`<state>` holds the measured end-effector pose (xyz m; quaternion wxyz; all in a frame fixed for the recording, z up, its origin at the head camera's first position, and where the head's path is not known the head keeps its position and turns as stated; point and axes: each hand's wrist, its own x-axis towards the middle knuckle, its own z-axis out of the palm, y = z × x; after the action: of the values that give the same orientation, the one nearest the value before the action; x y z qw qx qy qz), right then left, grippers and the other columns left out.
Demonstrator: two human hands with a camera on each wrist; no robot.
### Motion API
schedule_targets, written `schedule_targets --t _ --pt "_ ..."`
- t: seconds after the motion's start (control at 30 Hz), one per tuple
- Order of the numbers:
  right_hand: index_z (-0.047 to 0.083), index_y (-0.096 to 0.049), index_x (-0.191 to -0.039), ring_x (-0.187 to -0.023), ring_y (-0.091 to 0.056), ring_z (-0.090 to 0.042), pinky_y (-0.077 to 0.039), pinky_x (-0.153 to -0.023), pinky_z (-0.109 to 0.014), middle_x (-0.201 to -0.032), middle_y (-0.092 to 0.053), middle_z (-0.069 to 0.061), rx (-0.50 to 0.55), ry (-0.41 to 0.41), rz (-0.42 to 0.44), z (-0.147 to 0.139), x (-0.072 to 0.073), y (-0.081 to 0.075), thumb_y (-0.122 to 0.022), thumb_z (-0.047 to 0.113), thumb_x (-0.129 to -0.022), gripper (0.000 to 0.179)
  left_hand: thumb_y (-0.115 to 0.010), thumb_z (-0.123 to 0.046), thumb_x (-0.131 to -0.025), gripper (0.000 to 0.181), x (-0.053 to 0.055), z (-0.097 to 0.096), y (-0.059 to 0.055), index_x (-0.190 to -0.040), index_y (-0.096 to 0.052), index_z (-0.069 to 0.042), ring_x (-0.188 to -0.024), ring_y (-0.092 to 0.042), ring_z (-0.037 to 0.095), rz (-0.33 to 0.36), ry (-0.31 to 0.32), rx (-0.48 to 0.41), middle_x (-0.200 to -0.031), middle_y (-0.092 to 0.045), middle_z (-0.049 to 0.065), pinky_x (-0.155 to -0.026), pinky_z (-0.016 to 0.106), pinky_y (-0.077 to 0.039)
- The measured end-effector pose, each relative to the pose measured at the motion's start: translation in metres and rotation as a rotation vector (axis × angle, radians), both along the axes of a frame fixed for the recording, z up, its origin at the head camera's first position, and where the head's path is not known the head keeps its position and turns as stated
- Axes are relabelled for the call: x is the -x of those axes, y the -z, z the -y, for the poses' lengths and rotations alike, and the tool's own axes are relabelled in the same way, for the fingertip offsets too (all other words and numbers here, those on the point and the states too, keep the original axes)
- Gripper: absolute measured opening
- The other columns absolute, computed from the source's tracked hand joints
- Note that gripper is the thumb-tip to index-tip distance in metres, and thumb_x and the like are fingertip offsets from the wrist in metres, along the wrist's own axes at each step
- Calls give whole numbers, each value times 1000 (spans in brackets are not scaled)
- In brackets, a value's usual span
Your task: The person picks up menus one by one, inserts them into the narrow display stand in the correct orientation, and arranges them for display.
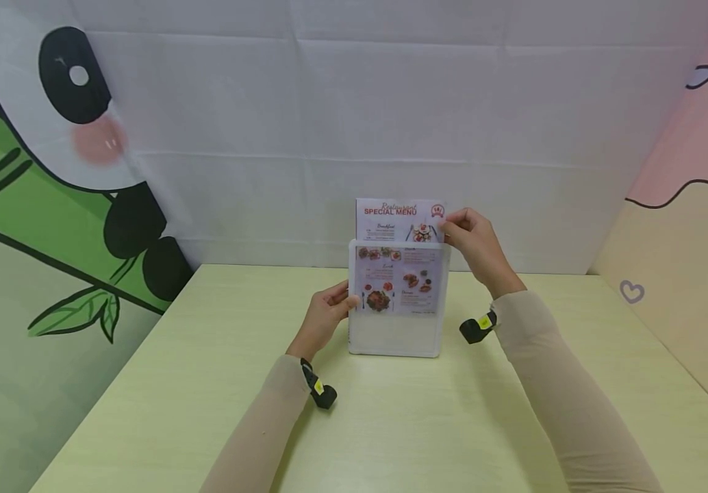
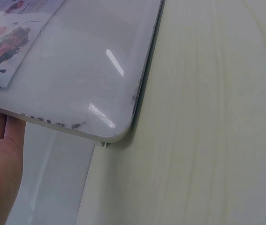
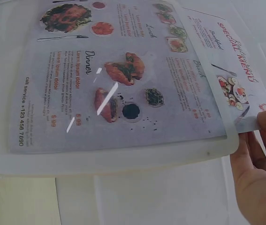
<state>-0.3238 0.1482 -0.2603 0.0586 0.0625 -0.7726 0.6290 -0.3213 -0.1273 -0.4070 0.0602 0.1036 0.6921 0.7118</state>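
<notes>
A white-framed clear display stand is upright on the table in the head view. Partway inside it sits a printed menu sheet, its top part sticking out above the frame's upper edge. My left hand grips the stand's left edge, thumb on the front and fingers behind. At the sheet's upper right edge, my right hand pinches the paper between thumb and fingers. Through the clear front in the right wrist view, the menu's food pictures show. Dark scuffs mark the stand's edge in the left wrist view.
The pale yellow-green table spreads around the stand. Behind it hangs a creased white cloth. Cartoon-printed panels stand at the left and right. Each wrist wears a black camera strap.
</notes>
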Motion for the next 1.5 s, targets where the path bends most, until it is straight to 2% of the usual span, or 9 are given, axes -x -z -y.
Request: schedule_targets --t 0.13,0.23,0.37,0.47,0.6,0.9,1.17,1.5 --pt "3 -49 -113 -98 -58 -13 -52 -95 -28 -108 -55 -4 -2 0 -6 0 0 -1 -54 16 -98 20 -67 -23 -91 54 0 0 -1 -141 -50 -12 -119 -60 23 3 8 -4 -135 -58 10 -93 34 -55" --pt "4 -47 -121 -100 -59 -16 -52 -96 -30 -112 -57 -6 9 -1 -10 1 1 -2 -53 15 -98 26 -67 -22 -91 54 0 1 -2 -141 -50 -13 -119 -59 23 12 11 -12 -135 -58 10 -93 34 -55" --pt "11 -45 -133 -104 -60 -19 -50 -99 -37 -116 -58 -9 28 -2 -7 2 1 -4 -53 20 -100 35 -67 -22 -91 54 0 1 -2 -141 -49 -12 -119 -59 23 17 9 -10 -136 -58 11 -93 34 -55" --pt "17 -47 -136 -105 -59 -20 -50 -100 -40 -118 -57 -9 30 0 -9 3 1 -5 -52 25 -100 37 -67 -21 -91 54 0 1 -2 -142 -49 -12 -119 -59 23 17 12 -12 -136 -57 12 -93 33 -54" --pt "18 -52 -132 -103 -59 -18 -51 -97 -38 -116 -58 -6 28 6 -28 3 1 -5 -53 31 -99 35 -66 -21 -91 54 -1 1 -3 -142 -49 -11 -120 -59 24 17 14 -15 -136 -57 12 -93 33 -54" --pt "10 -57 -122 -98 -60 -15 -54 -90 -30 -109 -61 0 39 11 -68 3 2 -4 -55 32 -98 33 -68 -28 -90 57 -2 2 -4 -142 -49 -14 -121 -58 23 18 18 -7 -136 -58 9 -94 34 -54" --pt "5 -59 -116 -101 -59 -13 -50 -100 -35 -110 -60 1 56 69 -54 6 0 -3 -58 29 -97 31 -67 -27 -91 56 -3 3 -3 -142 -48 -14 -122 -57 23 14 12 -6 -137 -57 9 -94 34 -54" --pt "5 -61 -112 -97 -59 -9 -49 -101 -35 -103 -60 5 64 98 -26 7 -1 1 -59 27 -97 26 -64 -25 -92 55 -3 3 -4 -143 -47 -13 -123 -57 24 6 31 -11 -137 -57 10 -96 34 -53"
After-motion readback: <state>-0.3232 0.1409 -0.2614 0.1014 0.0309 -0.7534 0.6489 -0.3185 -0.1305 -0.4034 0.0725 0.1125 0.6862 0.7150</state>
